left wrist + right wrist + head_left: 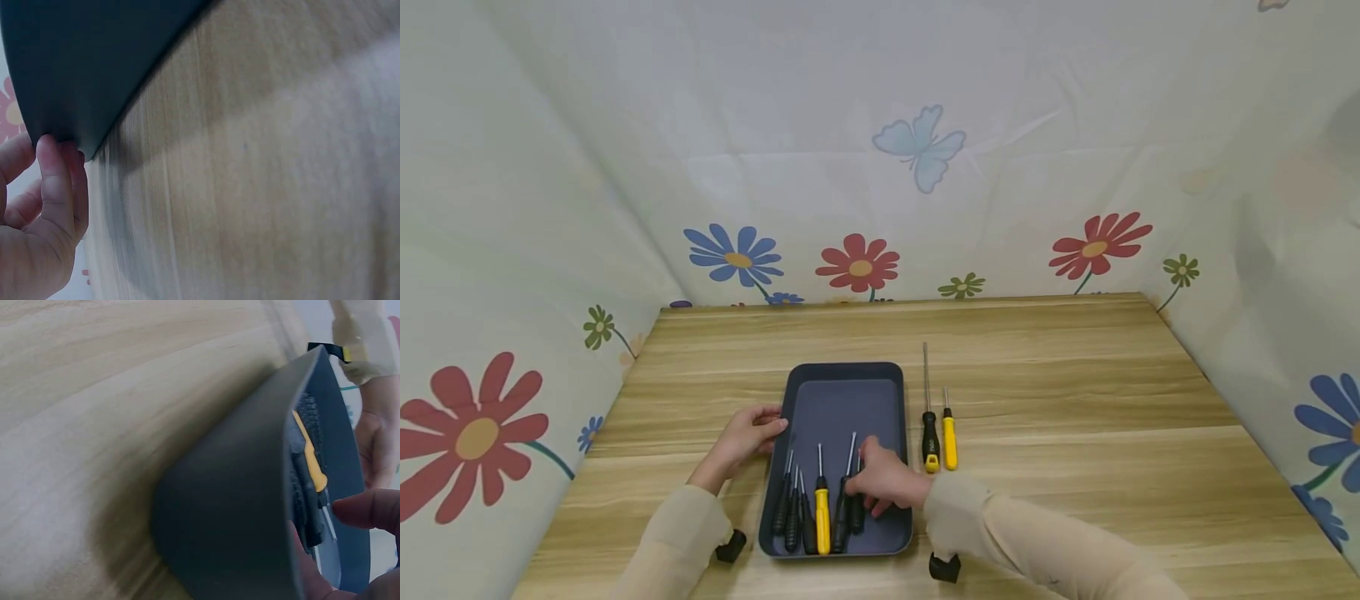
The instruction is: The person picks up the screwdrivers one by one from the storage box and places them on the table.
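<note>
Screwdrivers (823, 510) at near tray edge (868, 552), room beyond; right grip (886, 479) parted, empty, left grip (745, 438) round rim (787, 390)

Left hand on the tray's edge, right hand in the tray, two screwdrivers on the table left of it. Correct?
Wrong side: the head view shows the long screwdriver and shorter yellow-handled one right of the tray. Left hand and right hand are as stated.

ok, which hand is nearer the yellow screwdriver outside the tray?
Right. Right hand is inside the tray, left of that yellow screwdriver; left hand is at the tray's left edge.
</note>
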The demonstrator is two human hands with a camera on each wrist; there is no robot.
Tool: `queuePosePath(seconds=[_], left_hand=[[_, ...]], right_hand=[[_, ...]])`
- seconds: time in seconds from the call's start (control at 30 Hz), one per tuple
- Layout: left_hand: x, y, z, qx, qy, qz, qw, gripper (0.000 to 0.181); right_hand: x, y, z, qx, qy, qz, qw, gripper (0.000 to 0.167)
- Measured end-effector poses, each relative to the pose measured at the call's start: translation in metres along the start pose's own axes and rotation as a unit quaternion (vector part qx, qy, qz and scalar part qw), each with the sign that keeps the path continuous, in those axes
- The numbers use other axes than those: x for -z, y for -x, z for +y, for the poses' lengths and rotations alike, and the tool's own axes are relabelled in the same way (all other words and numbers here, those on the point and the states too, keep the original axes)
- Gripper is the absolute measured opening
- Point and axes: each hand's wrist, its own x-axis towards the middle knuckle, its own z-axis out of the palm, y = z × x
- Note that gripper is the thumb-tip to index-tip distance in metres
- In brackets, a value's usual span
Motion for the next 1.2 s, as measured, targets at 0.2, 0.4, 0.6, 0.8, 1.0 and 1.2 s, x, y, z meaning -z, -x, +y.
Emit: queuePosePath(seconds=[0.2, 0.4, 0.6, 0.8, 1.0, 1.2], left_hand=[[0.0, 0.0, 0.0, 0.002, -0.002, 0.004, 1.0, 0.047], [-0.001, 0.0, -0.001, 0.004, 0.001, 0.009, 1.0, 0.048], [-0.001, -0.001, -0.002, -0.004, 0.007, 0.006, 1.0, 0.047], [-0.001, -0.001, -0.002, -0.005, 0.005, 0.005, 1.0, 0.048], [-0.001, -0.001, -0.002, -0.004, 0.002, 0.007, 1.0, 0.047], [0.0, -0.001, -0.001, -0.003, 0.002, 0.006, 1.0, 0.048]], right_hand=[[-0.003, -0.001, 0.002, 0.01, 0.038, 0.015, 0.9991, 0.049], [-0.005, -0.002, 0.001, 0.016, 0.091, 0.03, 0.9953, 0.055], [-0.007, -0.004, 0.002, 0.022, 0.124, 0.041, 0.9912, 0.054], [-0.009, -0.002, 0.002, 0.024, 0.148, 0.045, 0.9877, 0.053], [-0.009, 0.005, 0.001, 0.026, 0.151, 0.045, 0.9872, 0.055], [-0.008, 0.006, 0.002, 0.034, 0.145, 0.044, 0.9879, 0.051]])
